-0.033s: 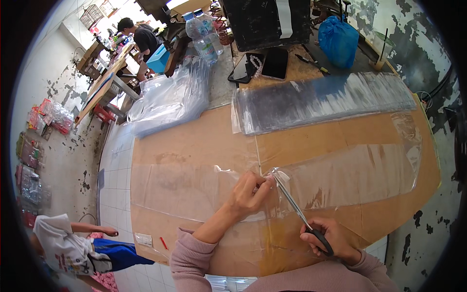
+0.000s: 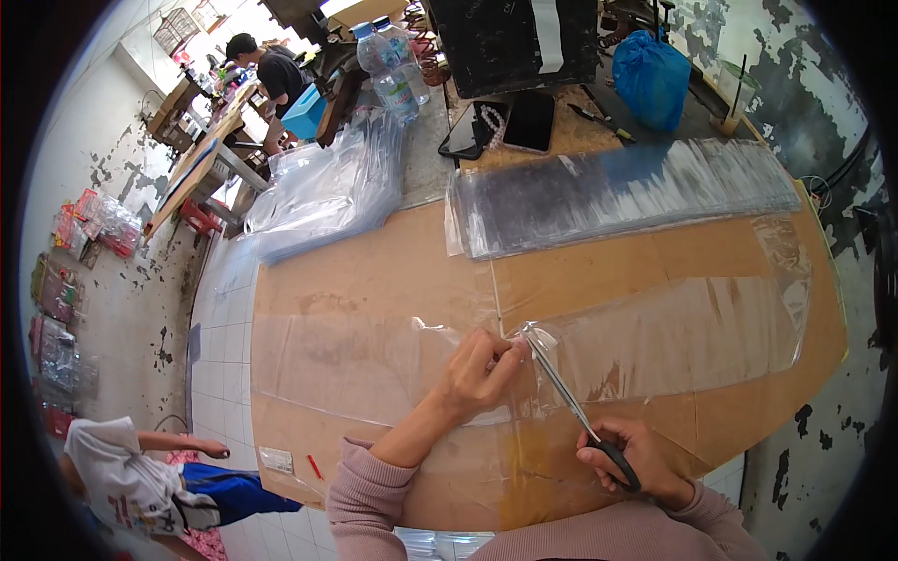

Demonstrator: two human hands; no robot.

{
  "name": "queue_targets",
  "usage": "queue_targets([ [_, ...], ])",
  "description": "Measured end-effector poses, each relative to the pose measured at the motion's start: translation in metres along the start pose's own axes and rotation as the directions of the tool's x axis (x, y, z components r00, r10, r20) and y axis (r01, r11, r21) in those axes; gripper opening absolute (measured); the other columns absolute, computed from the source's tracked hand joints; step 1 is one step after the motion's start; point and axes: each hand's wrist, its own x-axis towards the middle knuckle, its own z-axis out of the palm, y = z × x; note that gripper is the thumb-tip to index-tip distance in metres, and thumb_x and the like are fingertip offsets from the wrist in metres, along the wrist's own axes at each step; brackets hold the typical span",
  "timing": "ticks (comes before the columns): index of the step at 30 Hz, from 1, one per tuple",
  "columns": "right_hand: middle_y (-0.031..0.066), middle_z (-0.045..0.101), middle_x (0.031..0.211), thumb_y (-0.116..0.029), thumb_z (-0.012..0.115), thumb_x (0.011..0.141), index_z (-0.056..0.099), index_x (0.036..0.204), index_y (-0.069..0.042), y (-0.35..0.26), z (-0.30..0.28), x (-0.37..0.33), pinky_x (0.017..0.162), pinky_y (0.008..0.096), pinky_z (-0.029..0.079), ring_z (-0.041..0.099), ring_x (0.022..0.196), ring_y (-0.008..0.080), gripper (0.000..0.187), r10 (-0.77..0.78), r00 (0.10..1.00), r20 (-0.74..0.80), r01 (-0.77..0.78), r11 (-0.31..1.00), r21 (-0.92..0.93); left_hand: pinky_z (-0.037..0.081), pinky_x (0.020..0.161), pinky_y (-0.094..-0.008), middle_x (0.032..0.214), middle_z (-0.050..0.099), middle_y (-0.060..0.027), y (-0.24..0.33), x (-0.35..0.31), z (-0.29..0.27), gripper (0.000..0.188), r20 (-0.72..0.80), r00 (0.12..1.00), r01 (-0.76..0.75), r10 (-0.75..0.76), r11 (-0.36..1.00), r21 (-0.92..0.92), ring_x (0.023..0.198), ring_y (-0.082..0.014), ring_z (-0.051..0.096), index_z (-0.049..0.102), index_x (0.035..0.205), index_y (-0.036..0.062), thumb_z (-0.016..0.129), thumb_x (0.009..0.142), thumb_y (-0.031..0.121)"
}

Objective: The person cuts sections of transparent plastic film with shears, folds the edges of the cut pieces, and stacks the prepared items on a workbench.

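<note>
A long sheet of clear plastic film point(image 2: 645, 346) lies across the brown tabletop point(image 2: 599, 266). Near its middle, my left hand point(image 2: 477, 374) pinches the film between closed fingers. My right hand point(image 2: 631, 458) grips the black handles of a pair of scissors point(image 2: 568, 397). The long metal blades point up and left, their tips at the film right beside my left fingertips. Glare on the plastic hides exactly where the blades meet it.
Behind the film lies a stack of clear plastic sheets point(image 2: 627, 201); another plastic pile point(image 2: 332, 192) is at left. Further back are phones point(image 2: 528, 122), bottles point(image 2: 388, 70) and a blue bag point(image 2: 650, 79). A red pen-like piece point(image 2: 315, 467) lies near the front edge. A person point(image 2: 140, 477) stands at lower left.
The person at the lower left has shifted slightly to the right. My hands, the scissors and the film look the same.
</note>
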Motion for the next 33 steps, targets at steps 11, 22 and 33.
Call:
queue_targets([
  [11,-0.0014,0.052,0.055,-0.019,0.066,0.081,0.056,0.087,-0.002,0.001,0.001,0.004,0.036,0.0177,0.034,0.044,0.04,0.0025,0.021,0.026,1.0,-0.016,-0.025,1.0,0.01,0.041,0.047,-0.0258,0.07,0.047,-0.0057,0.001,0.001,-0.001,0.033,0.048,0.999,-0.026,0.023,0.998,0.062,0.059,-0.0168,0.05,0.061,0.089,-0.002,0.069,0.057,-0.006],
  [22,-0.0015,0.051,0.053,-0.019,0.067,0.08,0.056,0.086,-0.003,-0.001,-0.001,-0.004,0.036,0.0186,0.033,0.044,0.04,0.0022,0.02,0.012,0.999,-0.048,-0.014,0.999,-0.044,0.035,0.051,-0.029,0.069,0.046,-0.0022,0.001,0.004,-0.001,0.014,-0.042,0.998,0.054,-0.049,0.987,0.153,0.058,-0.0152,0.045,0.061,0.08,0.0034,0.067,0.068,0.004],
  [33,0.0109,0.055,0.067,-0.017,0.059,0.075,0.052,0.092,-0.002,0.001,-0.034,-0.028,0.052,0.0312,0.045,0.058,0.058,0.0238,0.024,-0.346,0.744,0.571,0.565,-0.131,-0.815,0.04,0.057,-0.033,0.069,0.059,-0.0087,-0.032,0.023,0.001,0.017,0.387,0.769,0.572,-0.508,0.817,-0.064,0.058,-0.0224,0.053,0.062,0.086,0.0043,0.059,0.08,0.02],
])
